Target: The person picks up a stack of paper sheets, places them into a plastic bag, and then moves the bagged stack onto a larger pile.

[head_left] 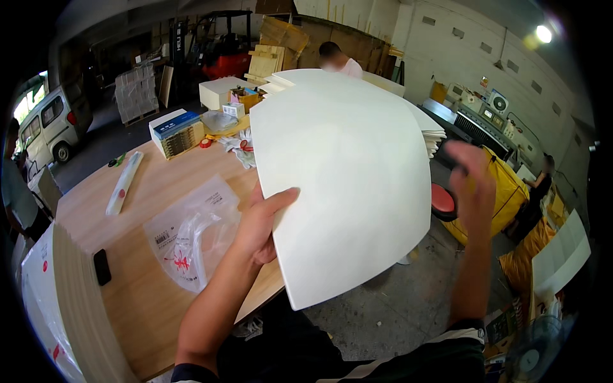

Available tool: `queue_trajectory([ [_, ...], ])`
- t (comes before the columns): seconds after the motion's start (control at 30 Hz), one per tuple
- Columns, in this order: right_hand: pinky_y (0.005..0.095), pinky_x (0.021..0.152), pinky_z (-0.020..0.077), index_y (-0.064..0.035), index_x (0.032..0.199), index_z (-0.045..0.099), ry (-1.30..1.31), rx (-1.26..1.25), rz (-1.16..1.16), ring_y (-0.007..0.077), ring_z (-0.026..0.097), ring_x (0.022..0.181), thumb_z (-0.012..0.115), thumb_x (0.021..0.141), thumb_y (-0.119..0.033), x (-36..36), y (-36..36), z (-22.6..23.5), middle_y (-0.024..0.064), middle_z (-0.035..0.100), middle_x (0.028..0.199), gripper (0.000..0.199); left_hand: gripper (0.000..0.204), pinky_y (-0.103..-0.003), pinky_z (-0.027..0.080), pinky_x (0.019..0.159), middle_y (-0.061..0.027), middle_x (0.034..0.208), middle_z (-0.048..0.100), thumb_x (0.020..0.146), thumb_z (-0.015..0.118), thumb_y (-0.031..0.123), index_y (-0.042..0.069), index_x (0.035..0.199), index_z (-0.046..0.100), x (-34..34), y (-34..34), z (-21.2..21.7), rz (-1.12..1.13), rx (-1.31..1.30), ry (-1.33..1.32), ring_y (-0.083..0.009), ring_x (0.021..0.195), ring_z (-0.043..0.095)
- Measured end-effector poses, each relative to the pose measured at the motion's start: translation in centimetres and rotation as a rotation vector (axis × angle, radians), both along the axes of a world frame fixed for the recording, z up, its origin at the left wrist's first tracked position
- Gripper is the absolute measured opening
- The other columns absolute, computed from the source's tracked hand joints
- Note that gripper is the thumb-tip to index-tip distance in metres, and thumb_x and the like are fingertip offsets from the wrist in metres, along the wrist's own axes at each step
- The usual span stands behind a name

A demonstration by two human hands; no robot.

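My left hand [260, 220] grips the left edge of a large white sheet [348, 172], thumb on top and fingers underneath. The sheet is tilted toward me and overhangs the near edge of the wooden table [121, 262]. Past its right side show the edges of a stack of white sheets [433, 139]. My right hand [474, 185] is raised to the right of the sheet, apart from it and blurred; its thumb and fingers look spread, with nothing seen between them. A clear plastic bag [195, 236] lies on the table beside my left forearm.
On the table are a black phone [101, 267], a rolled plastic packet [124, 184], white gloves [244, 148] and a blue-topped box [177, 134]. Stacked boards [80, 300] stand at left. A red stool [442, 199] and a yellow bag [488, 198] are at right; a person [348, 66] is beyond.
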State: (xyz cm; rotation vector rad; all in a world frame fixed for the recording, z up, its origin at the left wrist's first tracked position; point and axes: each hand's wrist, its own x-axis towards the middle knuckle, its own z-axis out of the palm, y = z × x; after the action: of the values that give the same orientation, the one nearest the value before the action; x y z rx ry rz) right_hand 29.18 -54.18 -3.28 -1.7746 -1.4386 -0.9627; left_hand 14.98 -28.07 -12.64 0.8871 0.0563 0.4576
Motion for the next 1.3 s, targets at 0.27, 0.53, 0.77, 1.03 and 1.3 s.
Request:
queue_trajectory([
  [0.27,0.0328,0.09,0.0502,0.0021,0.128,0.057,1.447,0.013,0.393,0.0201,0.065,0.102,0.039,0.104,-0.05,15.7,-2.8,-5.2,0.0111,0.067,0.116,0.06,0.06,-0.039,0.056,0.09,-0.014,0.131,0.054,0.09,0.061,0.002,0.005,0.143,0.034,-2.8,1.2,-2.7,0.006,0.076,0.04,-0.0248,0.114,0.06],
  [0.53,0.0311,0.078,0.0548,0.0063,0.115,0.063,1.383,-0.203,0.201,0.0182,0.068,0.085,0.062,0.094,-0.026,12.2,0.4,-0.5,0.0132,0.069,0.102,0.038,0.058,-0.039,0.052,0.096,-0.0128,0.132,0.055,0.091,0.063,0.002,0.006,0.143,0.037,-1.8,2.1,-7.3,-0.101,0.032,0.066,-0.0229,0.119,0.057],
  [0.77,0.0283,0.076,0.0507,0.0039,0.114,0.065,1.056,-0.214,-0.069,0.0142,0.065,0.08,0.064,0.089,-0.012,7.1,-0.6,-0.9,0.0072,0.07,0.097,0.03,0.061,-0.041,0.05,0.098,-0.013,0.133,0.055,0.09,0.06,-0.001,0.005,0.146,0.034,-3.7,1.9,-10.3,-0.058,0.035,0.18,-0.0252,0.12,0.057],
  [1.03,0.0281,0.066,0.0471,0.002,0.104,0.065,0.936,-0.112,-0.05,0.0088,0.057,0.07,0.059,0.097,-0.018,-0.5,2.1,-12.1,0.0022,0.065,0.08,0.022,0.063,-0.042,0.045,0.098,-0.0299,0.135,0.048,0.092,0.054,0.002,-0.002,0.148,0.026,-4.5,-3.0,-15.7,0.329,0.839,0.193,-0.0452,0.12,0.054],
  [1.3,0.0268,0.078,0.0478,0.0035,0.115,0.061,1.065,0.129,0.201,0.0095,0.058,0.089,0.051,0.103,-0.018,-8.4,8.0,-23.8,0.0047,0.067,0.1,0.027,0.087,-0.06,0.023,0.114,-0.0488,0.145,0.012,0.082,0.063,0.011,-0.012,0.149,0.011,-3.8,-8.2,-16.4,0.463,1.244,0.09,-0.0652,0.135,0.018],
])
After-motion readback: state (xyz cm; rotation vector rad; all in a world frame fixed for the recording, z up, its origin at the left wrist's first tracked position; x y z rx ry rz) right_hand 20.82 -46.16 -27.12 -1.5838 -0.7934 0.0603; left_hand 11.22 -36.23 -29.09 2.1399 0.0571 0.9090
